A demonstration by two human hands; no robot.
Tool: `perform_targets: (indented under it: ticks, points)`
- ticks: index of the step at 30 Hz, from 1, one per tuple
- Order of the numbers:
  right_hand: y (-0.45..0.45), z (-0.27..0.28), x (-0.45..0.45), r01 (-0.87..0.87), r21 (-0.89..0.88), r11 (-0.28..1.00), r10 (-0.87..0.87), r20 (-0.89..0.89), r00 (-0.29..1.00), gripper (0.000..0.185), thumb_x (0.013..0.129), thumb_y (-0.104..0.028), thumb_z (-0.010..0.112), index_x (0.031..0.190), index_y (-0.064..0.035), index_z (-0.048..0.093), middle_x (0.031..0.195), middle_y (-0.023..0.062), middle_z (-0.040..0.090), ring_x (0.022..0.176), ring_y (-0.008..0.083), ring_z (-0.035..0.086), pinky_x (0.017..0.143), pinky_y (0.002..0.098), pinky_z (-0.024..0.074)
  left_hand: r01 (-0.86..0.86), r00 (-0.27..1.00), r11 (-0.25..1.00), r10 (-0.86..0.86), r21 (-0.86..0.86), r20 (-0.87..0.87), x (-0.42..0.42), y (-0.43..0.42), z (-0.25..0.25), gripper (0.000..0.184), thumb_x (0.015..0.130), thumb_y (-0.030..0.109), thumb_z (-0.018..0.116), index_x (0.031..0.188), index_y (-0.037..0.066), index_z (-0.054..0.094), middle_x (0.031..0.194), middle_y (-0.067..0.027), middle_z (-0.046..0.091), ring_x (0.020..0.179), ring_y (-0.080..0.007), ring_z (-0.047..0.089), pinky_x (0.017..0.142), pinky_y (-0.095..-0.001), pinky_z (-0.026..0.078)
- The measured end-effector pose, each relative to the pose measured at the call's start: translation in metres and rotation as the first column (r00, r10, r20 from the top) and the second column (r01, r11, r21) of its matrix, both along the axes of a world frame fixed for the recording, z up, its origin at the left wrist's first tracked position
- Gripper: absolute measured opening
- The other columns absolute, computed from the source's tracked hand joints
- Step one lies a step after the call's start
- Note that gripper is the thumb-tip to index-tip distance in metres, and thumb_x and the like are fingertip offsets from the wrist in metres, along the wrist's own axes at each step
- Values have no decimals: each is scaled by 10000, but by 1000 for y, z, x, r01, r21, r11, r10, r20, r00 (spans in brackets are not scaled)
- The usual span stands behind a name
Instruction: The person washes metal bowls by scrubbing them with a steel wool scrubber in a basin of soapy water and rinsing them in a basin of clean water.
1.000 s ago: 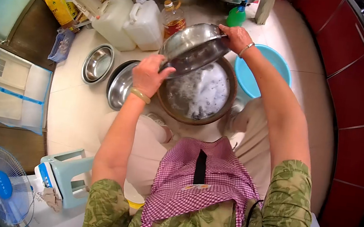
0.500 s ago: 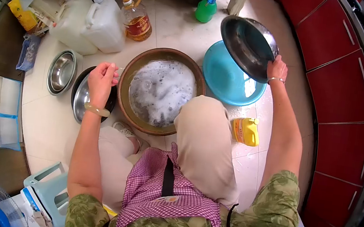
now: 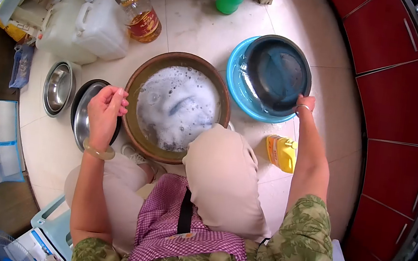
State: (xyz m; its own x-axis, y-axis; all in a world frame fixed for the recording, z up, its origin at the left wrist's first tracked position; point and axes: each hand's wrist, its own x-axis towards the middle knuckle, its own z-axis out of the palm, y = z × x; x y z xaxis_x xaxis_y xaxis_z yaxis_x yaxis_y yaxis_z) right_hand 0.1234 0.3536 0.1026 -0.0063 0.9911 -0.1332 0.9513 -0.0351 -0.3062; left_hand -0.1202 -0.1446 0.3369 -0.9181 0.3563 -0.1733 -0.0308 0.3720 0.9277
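Closes the right hand [image 3: 305, 104] on the near rim of the dark metal pan [image 3: 275, 75], with the arm extended. Holds the pan above or within the blue basin [image 3: 235, 84], overlapping much of the basin in view; cannot tell whether in contact with it. Holds the left hand [image 3: 106, 111] partly open, fingers loosely curled and thumb close to the fingertips, with nothing visible in its grasp. Locates the left hand near the left rim of the brown tub [image 3: 184, 56], in front of the black pan [image 3: 114, 131] and the steel dish [image 3: 82, 119] as seen from above. Contains white foam [image 3: 180, 105] across most of the liquid in the tub. Stands on the floor [image 3: 196, 28], just left of the blue basin. Includes nested metal bowls [image 3: 57, 88] farther left, near the black pan. Includes a yellow bottle [image 3: 284, 154] on the near side of the basin, apart from it. Includes two white jugs [image 3: 82, 28], an oil bottle [image 3: 143, 20] and a green bottle [image 3: 230, 0] beyond the tub. Overlaps the tub's near rim in view with the right knee [image 3: 224, 167].
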Motion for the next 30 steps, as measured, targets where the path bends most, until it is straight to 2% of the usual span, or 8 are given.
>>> perform_targets:
  ticks: [5, 8, 12, 15, 22, 26, 27, 30]
  points:
    - [-50, 23, 2, -65, 41, 997, 54, 241, 969, 714, 754, -260, 744, 1326, -3, 403, 1344, 195, 482, 1262, 349, 451, 1035, 392, 394, 18, 1000, 1000, -17, -15, 14, 3, -2, -6, 196, 956, 177, 555, 886, 7, 622, 728, -13, 592, 601, -48, 531, 567, -182, 451]
    - [-55, -22, 19, -558, 275, 783, 349, 549, 760, 840, 759, -259, 731, 1437, -44, 283, 1484, 170, 316, 1353, 336, 337, 1108, 394, 296, 24, 1000, 999, -24, -33, 3, 4, -1, -3, 193, 956, 173, 554, 885, 7, 622, 726, -13, 593, 597, -46, 528, 565, -179, 448]
    - [-75, -38, 2, -654, -293, 698, 708, 426, 564, 733, 861, -376, 592, 1465, -107, 277, 1520, 143, 263, 1370, 316, 309, 1128, 452, 224, 44, 999, 997, -45, -64, -6, 4, -3, -6, 205, 959, 194, 547, 885, 19, 622, 723, -11, 595, 590, -50, 529, 562, -182, 449]
    - [-82, -75, -13, -557, -392, 732, 681, 418, 601, 647, 907, -478, 440, 1422, -93, 363, 1469, 169, 359, 1350, 319, 346, 1115, 463, 225, 44, 999, 992, -43, -121, 10, 5, -5, -8, 209, 962, 203, 541, 883, 26, 619, 718, -11, 594, 588, -52, 530, 562, -186, 450]
    - [-85, -131, -61, -521, -553, 650, 728, 257, 636, 636, 950, -516, 243, 1428, -116, 372, 1320, 192, 525, 1257, 336, 468, 1088, 454, 269, -1, 999, 983, 11, -186, 51, 1, -7, -14, 177, 954, 159, 552, 901, 3, 616, 771, -24, 603, 647, -56, 548, 590, -189, 468]
    - [-91, -188, -83, -627, -318, 711, 643, -69, 763, 577, 954, -504, 255, 1364, -163, 475, 1378, 186, 468, 1301, 367, 400, 1094, 489, 267, 12, 997, 976, 3, -217, 71, 2, -2, -16, 185, 957, 165, 549, 898, 1, 610, 788, -27, 602, 653, -64, 549, 596, -196, 472]
    - [-83, -201, -86, -742, -209, 637, 678, -306, 669, 567, 956, -489, 273, 1372, -152, 461, 1421, 201, 405, 1320, 404, 347, 1091, 484, 278, 22, 997, 975, -6, -223, 71, 3, -1, -18, 186, 958, 165, 547, 899, 0, 609, 792, -27, 601, 655, -64, 550, 597, -198, 473]
    - [-83, -166, -83, -779, -313, 543, 586, -523, 619, 549, 954, -462, 311, 1386, -148, 439, 1461, 212, 328, 1331, 440, 294, 1082, 466, 296, 35, 996, 973, -14, -228, 92, -1, 2, -20, 181, 961, 159, 540, 905, 0, 606, 799, -26, 598, 663, -65, 549, 601, -200, 475]
